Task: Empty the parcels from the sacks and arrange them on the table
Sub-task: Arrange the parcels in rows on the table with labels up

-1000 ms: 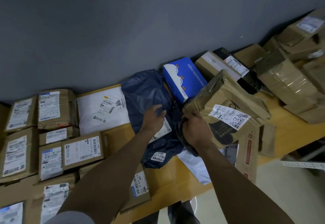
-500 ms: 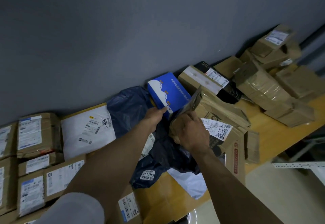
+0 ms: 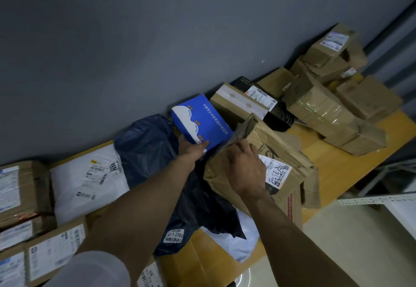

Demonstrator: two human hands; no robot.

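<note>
The left hand point(image 3: 193, 150) reaches toward twelve o'clock and holds the near corner of a blue box point(image 3: 202, 122), thumb on the printed top face; the other fingers are hidden underneath. The box stands against the grey wall point(image 3: 157, 39), tilted, just above the frame's centre. At three o'clock of that hand, the right hand point(image 3: 244, 170) lies on a crumpled brown paper parcel point(image 3: 281, 151), its fingers curled over the parcel's upper edge and gripping it. The parcel carries a white label with handwriting and touches the blue box's right side.

Under both forearms a dark blue bag point(image 3: 146, 151) sprawls on the wooden table point(image 3: 337, 171), running from the wall down to six o'clock. At nine o'clock of it lies a white mailer point(image 3: 90, 174), and further left, labelled cardboard boxes point(image 3: 56, 250) sit side by side. At one o'clock of the blue box is a taped brown box point(image 3: 238, 104) with a black box point(image 3: 278, 111) just beside it. A loose heap of cartons point(image 3: 326, 106) fills the table's end at two o'clock.
</note>
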